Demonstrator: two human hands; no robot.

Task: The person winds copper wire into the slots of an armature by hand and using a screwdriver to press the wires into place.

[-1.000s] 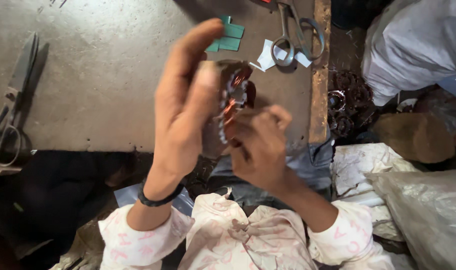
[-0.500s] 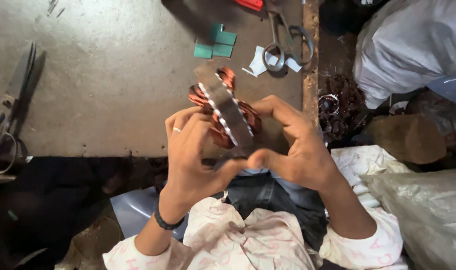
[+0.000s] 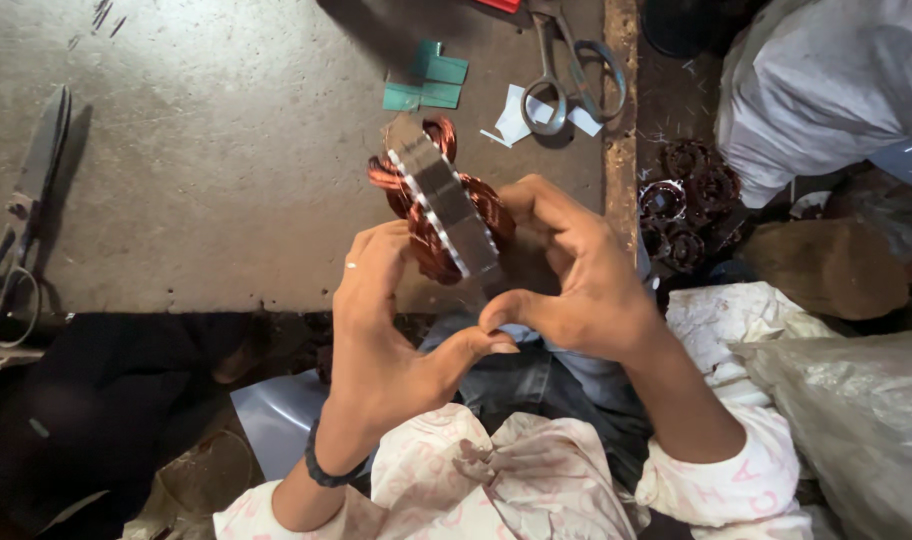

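Hands both wrapped round a motor stator, held edge-on above the near edge of the workbench. We see the left hand gripping the stator's near-left side, fingers curled up against the copper, thumb stretched across to meet the right thumb under it. The right hand cups the stator's right side, fingers bent over the coils, pinching it against the left. Neither hand is spread; both are pressed onto the part.

Progress, as far as we can judge: copper coils already sit wound on both faces of the stator, bulging out in loops, so winding looks done. Loops are uneven and untied, so shaping and tidying look left; we cannot tell if any binding is on.

Materials: the stator core is a grey metal ring of stacked thin plates, with a flat dull rim and small bright notches along it. Wire is reddish, glossy, bundled in rounded humps. The workbench is rough, scuffed, grey-brown. Beyond the stator on it lie green paper scraps, white paper scraps and metal scissors. Far left of the stator, another pair of shears. Right of the stator, off the bench, more wound stators in a dark heap, and plastic sacks.
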